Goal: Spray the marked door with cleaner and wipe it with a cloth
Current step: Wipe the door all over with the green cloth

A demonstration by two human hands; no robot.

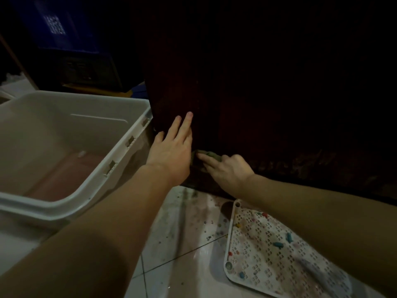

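Door [247, 93] panel, dark reddish-brown wood, fills the upper right of the head view and stands upright, its bottom edge just above the tiled floor [189, 244]. Low on that panel, near its left edge, a crumpled greenish cloth [211, 155] is pressed against the wood. The right hand [225, 169] grasps the cloth, fingers curled over it with the forefinger stretched along its lower side. Just left of it the left hand [171, 151] lies flat against the door with fingers straight and slightly spread, released and holding nothing, its fingertips pointing up the panel. The two hands nearly touch beside the cloth. Left of the door stands a large white plastic bin [129, 145], open at the top, its rim close to the door's left edge. On the floor at lower right lies a white perforated tray [229, 244] scattered with small coloured bits, partly under the right forearm. Dark specks dot the tiles below the door.
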